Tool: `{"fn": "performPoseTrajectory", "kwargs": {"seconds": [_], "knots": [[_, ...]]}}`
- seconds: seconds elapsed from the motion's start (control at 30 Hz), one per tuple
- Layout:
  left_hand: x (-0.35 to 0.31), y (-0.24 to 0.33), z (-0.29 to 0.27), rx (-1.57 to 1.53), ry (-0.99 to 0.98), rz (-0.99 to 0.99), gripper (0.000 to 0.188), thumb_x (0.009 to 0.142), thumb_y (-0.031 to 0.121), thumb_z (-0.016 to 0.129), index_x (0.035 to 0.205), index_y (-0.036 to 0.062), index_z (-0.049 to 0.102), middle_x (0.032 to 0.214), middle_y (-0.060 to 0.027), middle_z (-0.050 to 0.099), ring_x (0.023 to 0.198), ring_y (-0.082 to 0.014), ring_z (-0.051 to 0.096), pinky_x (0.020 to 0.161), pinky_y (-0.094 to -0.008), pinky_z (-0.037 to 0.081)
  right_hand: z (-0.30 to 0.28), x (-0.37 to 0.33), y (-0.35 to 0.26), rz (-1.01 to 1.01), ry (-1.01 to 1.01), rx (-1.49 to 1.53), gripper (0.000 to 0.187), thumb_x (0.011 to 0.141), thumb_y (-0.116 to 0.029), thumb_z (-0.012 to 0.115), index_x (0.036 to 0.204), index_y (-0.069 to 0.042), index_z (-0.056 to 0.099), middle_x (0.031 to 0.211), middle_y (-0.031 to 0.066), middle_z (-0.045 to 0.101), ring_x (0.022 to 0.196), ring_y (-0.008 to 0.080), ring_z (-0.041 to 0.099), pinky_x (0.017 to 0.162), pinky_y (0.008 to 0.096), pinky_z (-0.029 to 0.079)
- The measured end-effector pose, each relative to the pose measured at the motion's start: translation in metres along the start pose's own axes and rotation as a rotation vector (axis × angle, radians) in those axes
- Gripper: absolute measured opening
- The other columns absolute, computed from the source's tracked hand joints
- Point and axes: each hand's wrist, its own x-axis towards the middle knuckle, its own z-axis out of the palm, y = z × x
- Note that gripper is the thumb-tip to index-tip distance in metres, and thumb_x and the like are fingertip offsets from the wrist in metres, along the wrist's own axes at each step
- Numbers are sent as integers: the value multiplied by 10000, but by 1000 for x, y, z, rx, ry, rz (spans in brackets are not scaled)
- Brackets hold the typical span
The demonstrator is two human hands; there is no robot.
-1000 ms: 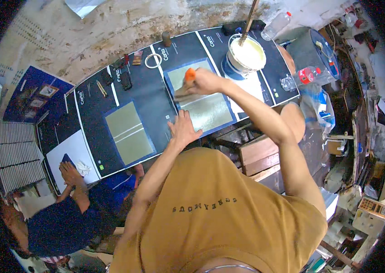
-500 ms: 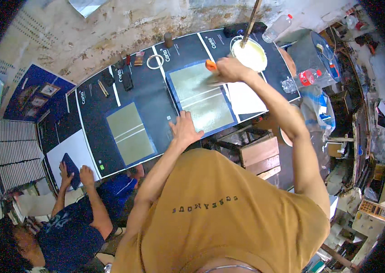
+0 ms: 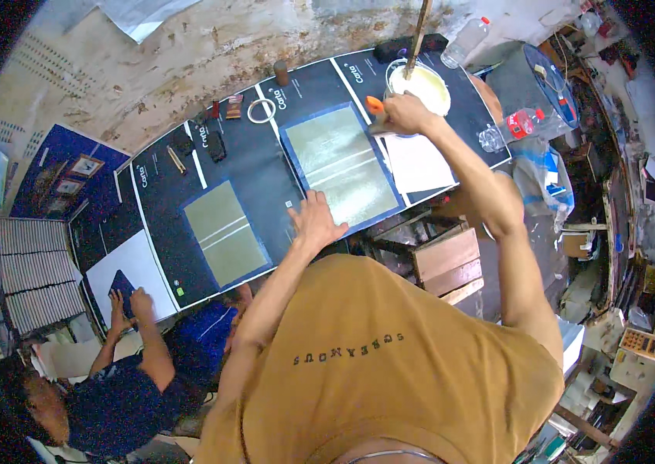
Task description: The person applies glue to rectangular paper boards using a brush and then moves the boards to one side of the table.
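My right hand (image 3: 408, 114) is closed round a brush with an orange handle (image 3: 374, 104). It is beside the tub of cream-coloured paste (image 3: 429, 91), above the upper right edge of a dark blue sheet. Grey-green boards (image 3: 339, 166) lie on that sheet with pale stripes between them, and their surface shines wet. My left hand (image 3: 318, 222) rests flat with fingers spread at the sheet's lower left edge. The brush's bristles are partly hidden and blurred. A wooden stick (image 3: 418, 35) stands in the tub.
Left of me lies a second blue sheet with boards (image 3: 228, 232). A co-worker's hands (image 3: 128, 308) hold a dark blue cover on white paper. White paper (image 3: 422, 164) lies right of the wet boards. Tape ring (image 3: 261, 110), bottles (image 3: 523, 122) and a wooden stool (image 3: 449, 263) are nearby.
My right hand has moved right with the brush, off the boards toward the white paper and tub. My left hand stays put. The co-worker has shifted the blue cover.
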Motion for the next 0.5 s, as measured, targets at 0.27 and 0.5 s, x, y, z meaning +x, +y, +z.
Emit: {"fn": "performPoseTrajectory", "kwargs": {"seconds": [0.27, 0.5], "knots": [[5, 3, -1, 111, -13, 33, 960, 693, 530, 818, 1342, -77, 456, 1369, -208, 481, 1234, -361, 545, 1016, -691, 375, 85, 14, -146, 488, 401, 777, 560, 790, -559, 720, 785, 0, 691, 673, 239, 659, 660, 402, 685, 628, 474, 538], [6, 4, -4, 59, -31, 30, 934, 693, 511, 824, 1326, -72, 459, 1348, -209, 487, 1241, -372, 545, 1018, -688, 364, 92, -67, -25, 696, 635, 440, 483, 843, -498, 690, 757, -22, 691, 641, 188, 672, 624, 344, 691, 591, 454, 538]]}}
